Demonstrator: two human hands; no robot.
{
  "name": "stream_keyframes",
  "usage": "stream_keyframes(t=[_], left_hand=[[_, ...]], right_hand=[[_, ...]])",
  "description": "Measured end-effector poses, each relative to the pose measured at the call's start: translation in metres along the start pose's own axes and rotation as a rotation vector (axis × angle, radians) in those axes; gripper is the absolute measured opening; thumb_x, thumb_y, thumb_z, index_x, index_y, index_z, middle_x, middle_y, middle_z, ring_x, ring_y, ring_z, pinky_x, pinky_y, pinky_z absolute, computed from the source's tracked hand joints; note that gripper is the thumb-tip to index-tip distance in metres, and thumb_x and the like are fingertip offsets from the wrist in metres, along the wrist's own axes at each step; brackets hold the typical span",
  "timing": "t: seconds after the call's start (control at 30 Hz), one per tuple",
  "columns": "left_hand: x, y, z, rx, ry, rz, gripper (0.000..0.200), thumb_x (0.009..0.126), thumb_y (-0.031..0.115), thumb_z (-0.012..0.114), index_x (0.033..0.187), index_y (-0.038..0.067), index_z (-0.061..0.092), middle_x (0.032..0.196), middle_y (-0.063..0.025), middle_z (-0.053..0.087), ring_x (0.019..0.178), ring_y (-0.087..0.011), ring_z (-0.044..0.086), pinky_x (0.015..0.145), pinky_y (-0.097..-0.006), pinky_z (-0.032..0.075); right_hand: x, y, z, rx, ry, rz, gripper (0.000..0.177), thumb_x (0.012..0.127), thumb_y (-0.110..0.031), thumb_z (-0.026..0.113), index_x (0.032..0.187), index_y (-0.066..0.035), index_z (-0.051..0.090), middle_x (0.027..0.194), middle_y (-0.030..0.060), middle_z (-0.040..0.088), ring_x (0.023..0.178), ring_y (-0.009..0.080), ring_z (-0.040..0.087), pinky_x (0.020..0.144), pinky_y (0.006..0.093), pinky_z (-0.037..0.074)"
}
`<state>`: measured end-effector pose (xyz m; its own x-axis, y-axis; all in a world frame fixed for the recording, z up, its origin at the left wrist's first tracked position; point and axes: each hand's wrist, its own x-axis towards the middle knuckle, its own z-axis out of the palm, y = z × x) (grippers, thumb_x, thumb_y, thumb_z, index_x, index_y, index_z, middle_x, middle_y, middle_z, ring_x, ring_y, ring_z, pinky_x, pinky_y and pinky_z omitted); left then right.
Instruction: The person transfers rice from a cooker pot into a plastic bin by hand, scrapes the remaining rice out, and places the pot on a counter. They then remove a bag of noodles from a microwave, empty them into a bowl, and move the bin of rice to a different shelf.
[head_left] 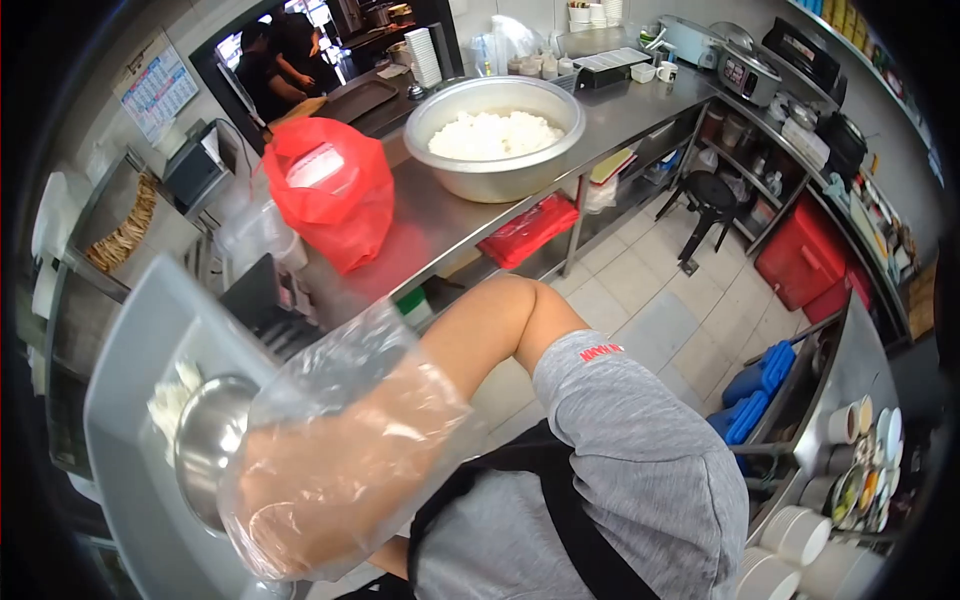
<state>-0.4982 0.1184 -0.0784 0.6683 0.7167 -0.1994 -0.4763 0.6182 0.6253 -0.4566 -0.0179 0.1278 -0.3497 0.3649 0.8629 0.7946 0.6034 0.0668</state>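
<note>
Clear loose plastic (350, 430) covers my right hand (275, 490) and most of that forearm. The hand is at the lower left, over the near side of a shiny metal bowl (207, 450). Its fingers are blurred by the plastic, so their pose and anything they hold are unclear. The bowl sits inside a large grey tub (125, 400), beside some whitish pieces (172, 402). Below the plastic a small part of another forearm shows, but my left hand does not.
A red bag (335, 195) and a big basin (495, 180) of white rice stand on the steel counter (640, 115). A black stool (708, 190) is on the tiled floor. Two people (270, 65) work beyond the opening. Stacked bowls (795, 535) are at lower right.
</note>
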Motion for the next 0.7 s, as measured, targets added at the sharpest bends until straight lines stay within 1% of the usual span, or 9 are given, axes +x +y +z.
stream_keyframes(t=[0.2,0.3,0.43,0.57,0.7], left_hand=[[-0.008,-0.158,0.122,-0.017,-0.153,-0.228,0.033,0.083,0.033,0.053,0.104,0.009,0.055,0.095,-0.0047,0.059,0.077,-0.0160,0.056,0.064,-0.0291,0.046],[-0.016,-0.227,0.171,-0.019,-0.213,-0.331,0.033,0.083,0.033,0.053,0.104,0.008,0.055,0.094,-0.0049,0.059,0.077,-0.0161,0.056,0.063,-0.0290,0.047],[-0.023,-0.306,0.229,-0.020,-0.282,-0.459,0.034,0.083,0.033,0.053,0.104,0.007,0.055,0.094,-0.0052,0.059,0.077,-0.0161,0.057,0.063,-0.0288,0.047],[-0.026,-0.374,0.278,-0.010,-0.331,-0.565,0.034,0.083,0.033,0.054,0.104,0.007,0.055,0.093,-0.0054,0.059,0.077,-0.0162,0.057,0.063,-0.0286,0.047],[-0.021,-0.441,0.323,0.010,-0.375,-0.665,0.035,0.082,0.034,0.054,0.103,0.006,0.055,0.093,-0.0057,0.059,0.077,-0.0162,0.057,0.063,-0.0285,0.047]], right_hand=[[-0.073,-0.026,-0.144,-0.148,-0.167,0.245,0.016,0.059,-0.022,0.060,0.061,-0.008,0.053,0.055,0.0078,0.053,0.052,0.0254,0.055,0.047,0.0357,0.044],[-0.107,-0.041,-0.213,-0.289,-0.263,0.397,0.016,0.060,-0.022,0.060,0.063,-0.008,0.053,0.057,0.0078,0.053,0.054,0.0253,0.055,0.048,0.0356,0.044],[-0.147,-0.068,-0.299,-0.527,-0.411,0.650,0.016,0.061,-0.021,0.061,0.066,-0.008,0.053,0.059,0.0077,0.054,0.056,0.0253,0.056,0.049,0.0355,0.045],[-0.174,-0.091,-0.364,-0.756,-0.530,0.884,0.017,0.062,-0.021,0.061,0.068,-0.008,0.053,0.061,0.0077,0.054,0.057,0.0252,0.056,0.051,0.0354,0.045],[-0.193,-0.089,-0.412,-0.936,-0.604,1.055,0.018,0.063,-0.021,0.062,0.070,-0.008,0.053,0.062,0.0076,0.055,0.059,0.0252,0.056,0.052,0.0352,0.046]])
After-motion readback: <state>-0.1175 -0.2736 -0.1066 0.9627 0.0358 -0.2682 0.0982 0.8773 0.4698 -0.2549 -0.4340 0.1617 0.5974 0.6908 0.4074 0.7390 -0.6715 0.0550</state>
